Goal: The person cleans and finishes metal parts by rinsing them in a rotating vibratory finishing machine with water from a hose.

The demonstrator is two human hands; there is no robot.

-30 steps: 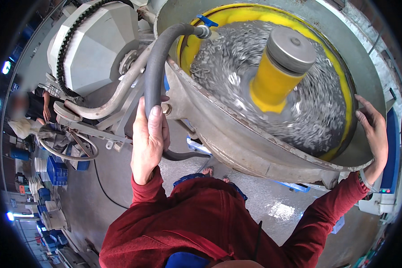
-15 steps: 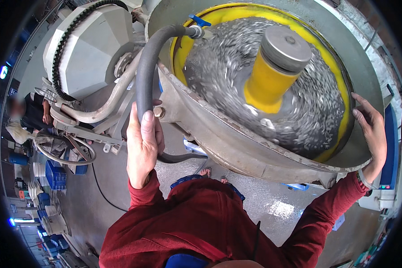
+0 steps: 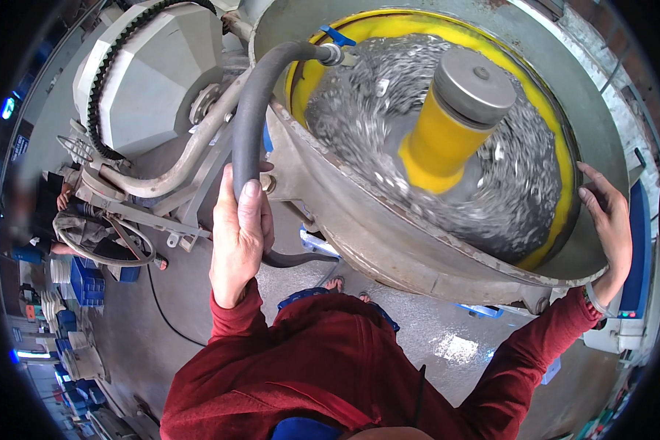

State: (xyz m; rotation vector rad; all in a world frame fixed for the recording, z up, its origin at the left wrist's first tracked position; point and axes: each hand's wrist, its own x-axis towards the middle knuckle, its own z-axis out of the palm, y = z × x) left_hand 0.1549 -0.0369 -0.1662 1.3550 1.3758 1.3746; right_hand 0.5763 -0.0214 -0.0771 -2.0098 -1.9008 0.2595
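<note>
My left hand [image 3: 236, 246] is wrapped round a thick grey hose [image 3: 248, 136], thumb upward. At its upper end the hose joins a valve with a blue lever [image 3: 337, 35], over the rim of a large round grey tub [image 3: 418, 257]. Inside the tub is a yellow-lined bowl [image 3: 569, 158]. Small silvery-grey pieces [image 3: 359, 125], blurred by motion, swirl in it around a yellow centre column [image 3: 438, 150] with a metal cap [image 3: 474, 84]. My right hand [image 3: 610, 227] lies over the tub's right rim, fingers apart and holding nothing, fingertips near the bowl's edge.
A white faceted barrel [image 3: 158, 84] with a black toothed belt stands at the left. Below it a handwheel [image 3: 150, 257] sticks out. Another person [image 3: 48, 216] is at the far left, near a blue crate [image 3: 88, 284]. A black cable [image 3: 160, 312] crosses the floor.
The silvery pieces have kept swirling. My view has shifted slightly; both my hands keep their places on the hose and at the rim. The other person has changed posture.
</note>
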